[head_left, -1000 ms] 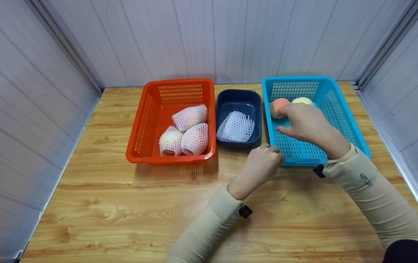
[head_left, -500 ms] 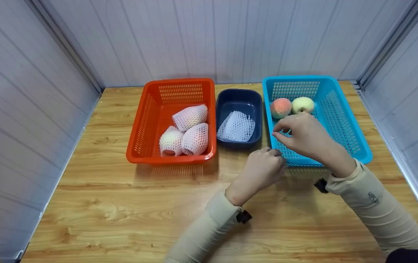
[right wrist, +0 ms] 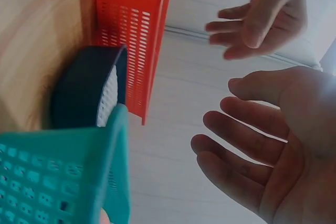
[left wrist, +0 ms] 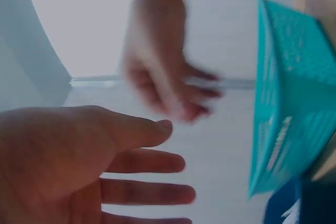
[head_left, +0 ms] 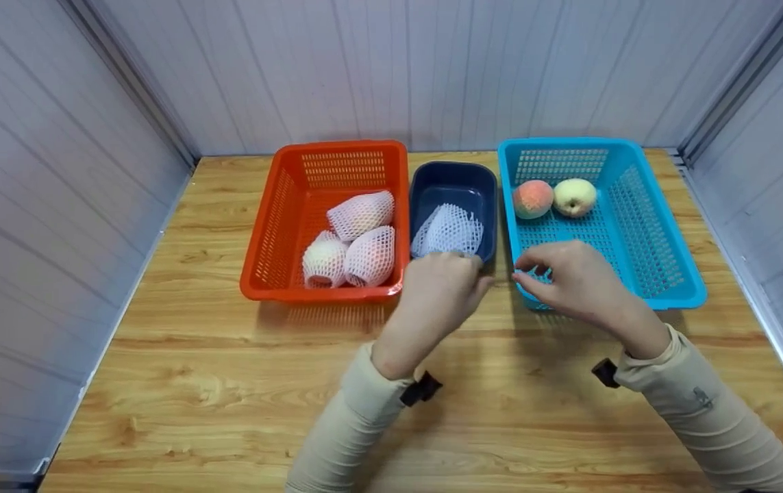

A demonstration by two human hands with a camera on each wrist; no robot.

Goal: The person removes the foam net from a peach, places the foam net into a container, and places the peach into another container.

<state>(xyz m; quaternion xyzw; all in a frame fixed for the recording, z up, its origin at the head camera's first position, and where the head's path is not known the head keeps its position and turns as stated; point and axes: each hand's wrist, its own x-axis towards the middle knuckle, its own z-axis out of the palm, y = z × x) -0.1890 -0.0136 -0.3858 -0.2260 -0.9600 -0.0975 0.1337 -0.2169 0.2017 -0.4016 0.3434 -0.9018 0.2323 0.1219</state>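
My left hand (head_left: 431, 298) hovers over the near end of a dark blue tub (head_left: 456, 186), holding nothing; its fingers stretch out straight in the left wrist view. White foam fruit nets (head_left: 451, 228) lie in that tub. Over the near left corner of the turquoise basket (head_left: 689, 277) is my right hand (head_left: 579, 286), with bent, spread fingers and a bare palm (right wrist: 294, 182). Farther back in this basket, a reddish peach (head_left: 533, 199) sits beside a pale yellow-green apple (head_left: 575, 197).
Left of the tub stands an orange basket (head_left: 281, 291) with three net-covered fruits (head_left: 369, 257) gathered at its right side. All three containers line up near the pale back wall (head_left: 446, 75). Wooden tabletop (head_left: 213, 383) stretches in front of them.
My left hand has left the turquoise basket's near corner and moved left to the tub. The right hand has drawn back toward me from the fruits, which are now fully visible.
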